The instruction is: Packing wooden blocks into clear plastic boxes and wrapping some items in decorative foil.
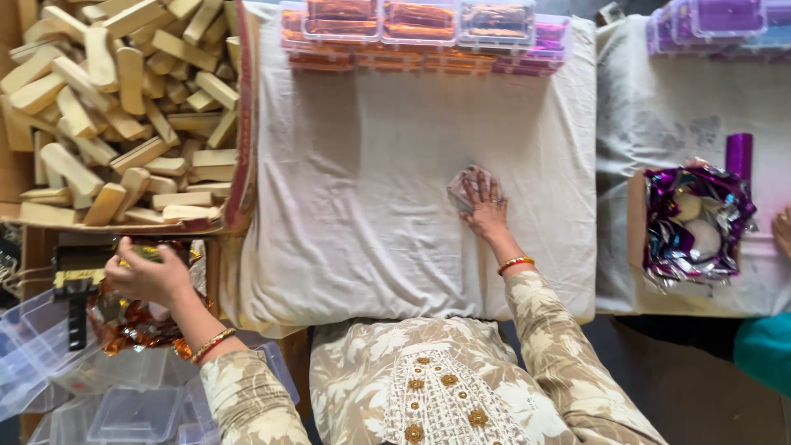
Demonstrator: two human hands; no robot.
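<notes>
1. right hand [486,210] lies flat, fingers spread, pressing a small pinkish packet [468,185] onto the white cloth [362,206].
2. left hand [148,276] grasps crinkled gold foil [132,325] in a box; the foil could tear if tugged.

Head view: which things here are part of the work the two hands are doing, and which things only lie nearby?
In use:
- right hand, pressing a small foil piece on the white cloth
- left hand, reaching into the orange foil

Lying about:
- wooden blocks
- filled boxes
- empty clear boxes
- purple foil, beside another person's hand
</notes>
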